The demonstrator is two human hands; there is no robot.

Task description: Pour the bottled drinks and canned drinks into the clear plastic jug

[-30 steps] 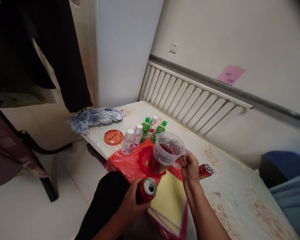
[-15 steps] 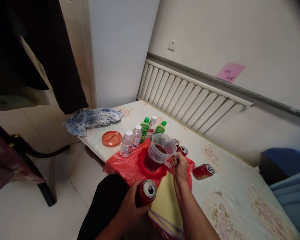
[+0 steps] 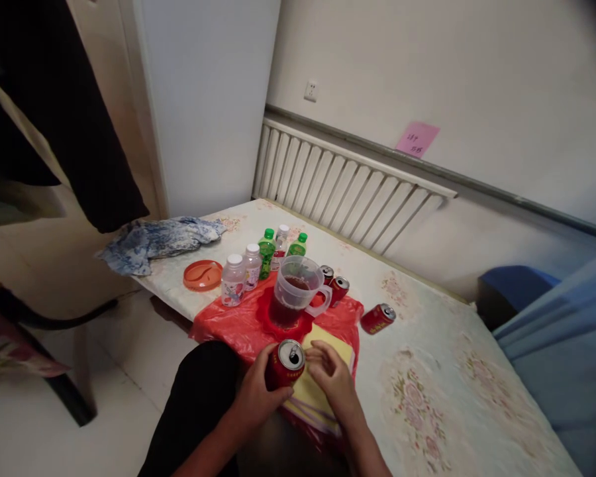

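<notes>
Released from the pitcher (image 3: 295, 291) at twelve o'clock, your right hand (image 3: 330, 374) hovers open; keep your left hand (image 3: 255, 397) clamped on the can (image 3: 285, 363), steady.

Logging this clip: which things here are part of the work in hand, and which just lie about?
In hand: left hand grips red can; right hand beside it; pitcher.
Lying about: small bottles, orange lid, blue cloth, toppled can.
</notes>
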